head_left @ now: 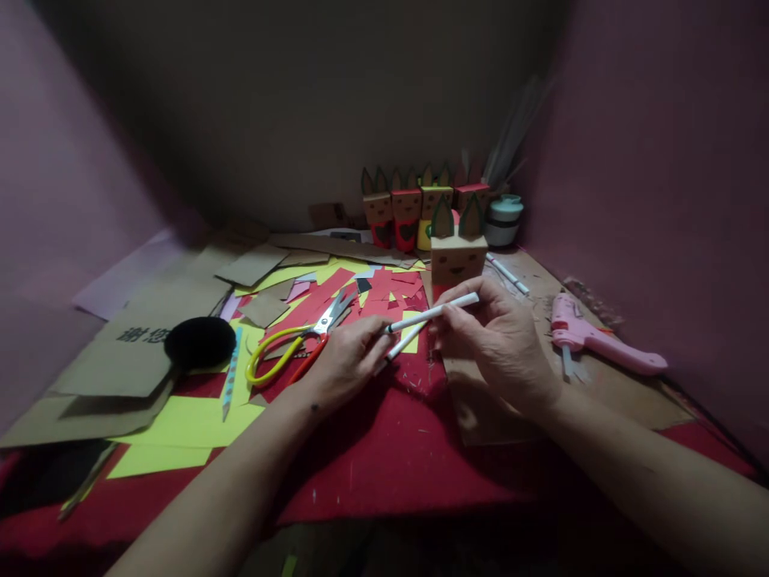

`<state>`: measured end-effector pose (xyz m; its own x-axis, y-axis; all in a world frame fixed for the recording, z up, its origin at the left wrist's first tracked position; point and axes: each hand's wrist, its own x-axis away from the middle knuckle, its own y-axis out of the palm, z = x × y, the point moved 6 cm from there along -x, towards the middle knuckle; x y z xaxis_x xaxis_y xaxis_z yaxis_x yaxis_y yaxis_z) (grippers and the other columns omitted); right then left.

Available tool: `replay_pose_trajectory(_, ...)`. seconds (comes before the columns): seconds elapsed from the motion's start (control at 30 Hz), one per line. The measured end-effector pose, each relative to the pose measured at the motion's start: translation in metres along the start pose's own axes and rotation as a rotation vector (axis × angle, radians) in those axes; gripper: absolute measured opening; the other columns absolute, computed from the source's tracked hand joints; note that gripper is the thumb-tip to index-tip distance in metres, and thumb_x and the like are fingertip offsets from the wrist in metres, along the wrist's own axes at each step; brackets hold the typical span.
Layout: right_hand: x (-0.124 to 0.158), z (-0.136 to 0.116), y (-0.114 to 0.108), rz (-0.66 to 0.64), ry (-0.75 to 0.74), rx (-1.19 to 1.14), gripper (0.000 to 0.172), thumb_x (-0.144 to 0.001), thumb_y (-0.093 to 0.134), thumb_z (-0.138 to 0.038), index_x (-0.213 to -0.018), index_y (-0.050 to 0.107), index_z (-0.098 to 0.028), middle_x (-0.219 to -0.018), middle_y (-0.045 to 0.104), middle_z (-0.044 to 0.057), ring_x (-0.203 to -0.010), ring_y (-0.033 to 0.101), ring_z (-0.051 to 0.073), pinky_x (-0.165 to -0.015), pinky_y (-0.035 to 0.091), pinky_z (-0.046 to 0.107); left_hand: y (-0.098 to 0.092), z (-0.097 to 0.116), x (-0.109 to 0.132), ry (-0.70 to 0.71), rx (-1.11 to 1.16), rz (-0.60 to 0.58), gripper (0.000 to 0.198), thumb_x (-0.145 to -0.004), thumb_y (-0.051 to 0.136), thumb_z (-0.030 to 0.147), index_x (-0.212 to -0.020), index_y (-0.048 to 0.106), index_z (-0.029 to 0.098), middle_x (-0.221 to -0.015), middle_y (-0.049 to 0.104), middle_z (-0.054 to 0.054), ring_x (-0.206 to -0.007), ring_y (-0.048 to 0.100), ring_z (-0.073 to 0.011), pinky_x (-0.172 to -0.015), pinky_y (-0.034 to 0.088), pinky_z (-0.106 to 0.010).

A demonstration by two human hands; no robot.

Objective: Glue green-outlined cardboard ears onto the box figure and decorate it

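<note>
A thin white stick (pixel 460 304) with a dark band near its left end runs between my hands. My left hand (pixel 348 358) pinches that left end, and my right hand (pixel 501 344) has its fingers round the stick's right part. Below it slants a second white stick (pixel 405 342), its lower end at my left fingers. Just behind my right hand stands a cardboard box figure (pixel 459 255) with two green-edged ears and a drawn face; its lower part is mostly hidden by the hand.
Scissors (pixel 324 322), a pencil (pixel 231 373) and paper scraps (pixel 384 292) lie left of centre on the red cloth (pixel 372 457). Cardboard sheets (pixel 114 361) are at far left. Several small figures (pixel 405 212) and a lidded jar (pixel 503 220) stand behind. A pink glue gun (pixel 606 344) lies right.
</note>
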<state>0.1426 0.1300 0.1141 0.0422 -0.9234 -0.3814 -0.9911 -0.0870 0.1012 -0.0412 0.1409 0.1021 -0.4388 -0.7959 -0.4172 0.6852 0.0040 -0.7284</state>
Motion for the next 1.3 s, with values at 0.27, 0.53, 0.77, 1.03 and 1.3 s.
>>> replay_pose_trajectory(0.27,0.013,0.032,0.026,-0.335,0.405,-0.105,0.035,-0.088,0.071,-0.049,-0.074,0.066,-0.017,-0.055,0.063,-0.002,-0.045,0.054,0.007,-0.041,0.038,0.018,0.021,0.007,0.005,0.054,0.027,-0.119,0.025,-0.098,0.042,0.028,-0.079,0.057,0.022,-0.073,0.062,-0.002,-0.066,0.054,-0.0162,-0.066,0.043,-0.029)
replay_pose_trajectory(0.53,0.007,0.012,0.006,-0.241,0.454,-0.392,0.030,-0.086,0.075,-0.040,-0.067,0.067,-0.019,-0.052,0.059,-0.004,-0.038,0.048,0.007,-0.033,0.033,0.017,0.005,0.016,0.006,-0.105,0.161,-0.432,0.035,-0.099,0.045,0.038,-0.072,0.060,0.021,-0.062,0.063,0.002,-0.055,0.056,-0.0127,-0.055,0.044,-0.023)
replay_pose_trajectory(0.77,-0.019,-0.037,-0.041,0.038,-0.060,-0.219,0.025,-0.085,0.075,-0.033,-0.065,0.073,-0.019,-0.057,0.064,-0.001,-0.044,0.055,0.010,-0.040,0.039,0.023,0.002,-0.023,-0.011,-0.240,0.086,-0.282,0.027,-0.096,0.051,0.039,-0.092,0.070,0.021,-0.085,0.073,-0.005,-0.079,0.064,-0.0209,-0.077,0.053,-0.035)
replay_pose_trajectory(1.03,-0.022,-0.028,-0.061,0.249,-0.098,-0.236,0.022,-0.088,0.067,-0.031,-0.067,0.066,-0.023,-0.053,0.057,-0.003,-0.043,0.048,0.011,-0.041,0.032,0.026,0.025,-0.023,-0.053,-0.152,0.160,-0.134,0.041,-0.079,0.074,0.029,-0.119,0.062,0.023,-0.119,0.068,-0.011,-0.116,0.059,-0.0321,-0.102,0.047,-0.055)
replay_pose_trajectory(1.3,-0.025,-0.026,-0.068,0.283,-0.116,-0.237,0.021,-0.086,0.067,-0.035,-0.068,0.063,-0.025,-0.053,0.055,-0.003,-0.045,0.047,0.012,-0.042,0.031,0.028,0.076,-0.024,-0.098,-0.187,0.483,-0.157,0.056,-0.062,0.083,0.017,-0.113,0.060,0.020,-0.114,0.071,-0.011,-0.101,0.068,-0.0289,-0.082,0.059,-0.041)
